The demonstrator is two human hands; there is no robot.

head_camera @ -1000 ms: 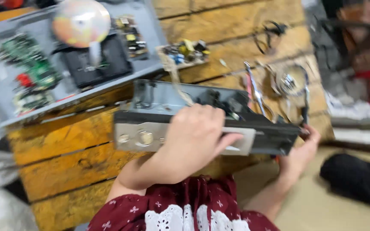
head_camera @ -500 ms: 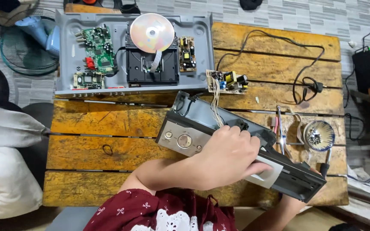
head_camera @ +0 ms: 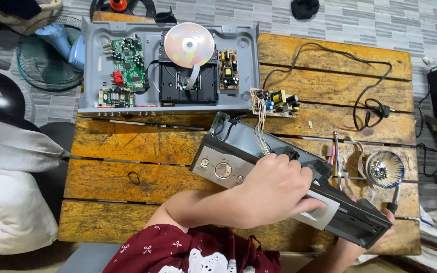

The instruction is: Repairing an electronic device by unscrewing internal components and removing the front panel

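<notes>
Now, left to right as I see it from the head camera:

Fan (head_camera: 46, 55): blue, on the floor off the table's (head_camera: 127, 146) left edge, beside a white cushion (head_camera: 6, 212).
Open case (head_camera: 97, 65): grey tray at the table's far left corner, holding a green board (head_camera: 127, 63), a silver disc (head_camera: 189, 44) over a black drive and a small brown board (head_camera: 228, 68).
Room: bare planks lie left of my hands, with only a small black ring (head_camera: 134, 177) on them.
Left hand (head_camera: 274, 194): fingers curled over the top of the player (head_camera: 289, 184), thumb on its pale front strip; a firm hold.
Player: tilted across the near right planks, silver panel with round knob facing up-left, wires running to a loose board (head_camera: 275, 102).
Right hand (head_camera: 380, 237): under the player's right end at the table's near edge, fingertips wrapped on it; mostly hidden.
Right side: black cord (head_camera: 360, 96), tools (head_camera: 337, 156), shiny bowl (head_camera: 384, 169).
Change: half a second ago the player lay much the same; my view has shifted little.
</notes>
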